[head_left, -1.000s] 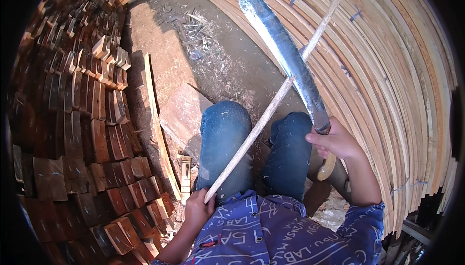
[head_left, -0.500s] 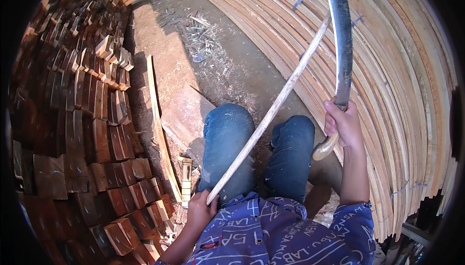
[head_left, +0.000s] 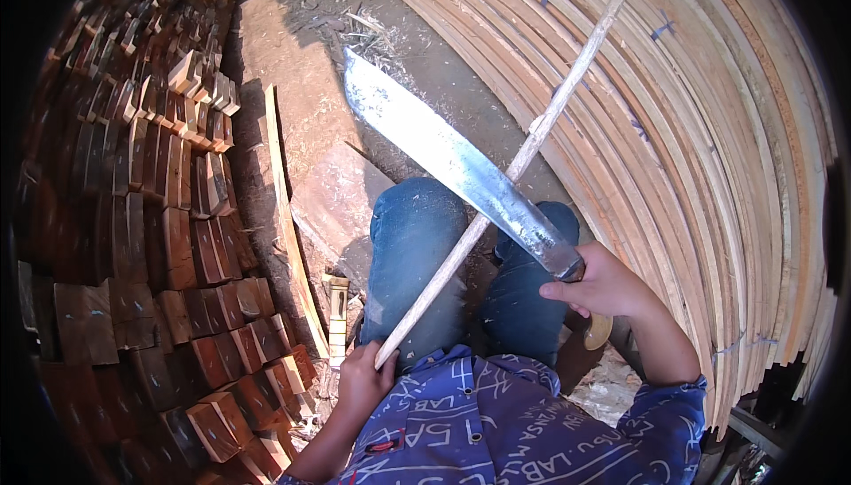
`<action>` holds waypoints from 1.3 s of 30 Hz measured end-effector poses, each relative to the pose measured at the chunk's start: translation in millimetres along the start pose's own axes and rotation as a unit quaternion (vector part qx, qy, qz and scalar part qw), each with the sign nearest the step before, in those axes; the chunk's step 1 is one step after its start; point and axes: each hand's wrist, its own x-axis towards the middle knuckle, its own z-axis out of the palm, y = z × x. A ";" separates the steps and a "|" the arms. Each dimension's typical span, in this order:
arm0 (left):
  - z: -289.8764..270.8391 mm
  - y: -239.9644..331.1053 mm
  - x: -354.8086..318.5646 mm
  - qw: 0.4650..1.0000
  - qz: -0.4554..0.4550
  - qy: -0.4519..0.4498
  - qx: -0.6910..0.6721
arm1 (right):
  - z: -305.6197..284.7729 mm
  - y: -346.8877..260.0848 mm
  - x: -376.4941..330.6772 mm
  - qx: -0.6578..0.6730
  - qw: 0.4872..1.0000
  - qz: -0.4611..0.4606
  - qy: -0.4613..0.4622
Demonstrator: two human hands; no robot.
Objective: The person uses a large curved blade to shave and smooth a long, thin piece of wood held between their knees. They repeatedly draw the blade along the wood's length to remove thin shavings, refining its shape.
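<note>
A broad steel machete [head_left: 443, 166] is gripped at its handle by my right hand [head_left: 603, 281], which is closed around it. Its blade slants up and to the left, crossing over a long, thin wooden stick [head_left: 443, 277]. My left hand [head_left: 365, 379] is wrapped round the near end of that stick, low beside my left thigh. From there the stick runs up and to the right, past my knees and over the stacked wood strips. A pale chip or sliver stands at the stick's edge just above the blade.
Stacked brown wood blocks [head_left: 204, 254] rise along the left. Long pale wood strips [head_left: 691, 157], tied in places, lie bundled on the right. A thin slat [head_left: 282, 210] and a short bamboo piece [head_left: 338, 316] are near my left knee. Shavings [head_left: 377, 42] litter the ground ahead.
The machete has swung from upright at the right down to the left, its blade now across the stick. My right hand has dropped and turned. The left hand keeps its hold.
</note>
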 end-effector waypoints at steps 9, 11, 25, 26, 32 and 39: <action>-2.7 4.9 0.0 1.000 0.010 0.005 0.001 | -32.3 -4.6 -5.2 0.054 0.974 -0.128 0.178; -1.2 3.5 0.3 1.000 0.014 0.015 0.003 | -54.3 -17.1 -9.5 0.050 0.954 -0.150 0.254; 0.8 1.2 -1.2 1.000 0.014 0.010 0.017 | -38.7 -7.9 -11.1 0.007 0.977 -0.076 0.198; -0.1 1.6 -1.0 1.000 0.019 0.013 0.016 | -45.4 -11.4 -12.4 0.002 0.976 -0.085 0.199; 1.1 0.8 -0.4 0.999 0.024 0.005 0.024 | -61.3 -8.3 -9.5 0.019 0.966 -0.104 0.235; 2.5 -2.9 -1.8 0.999 0.024 0.021 0.011 | -30.6 -4.3 -10.5 0.017 0.980 -0.057 0.192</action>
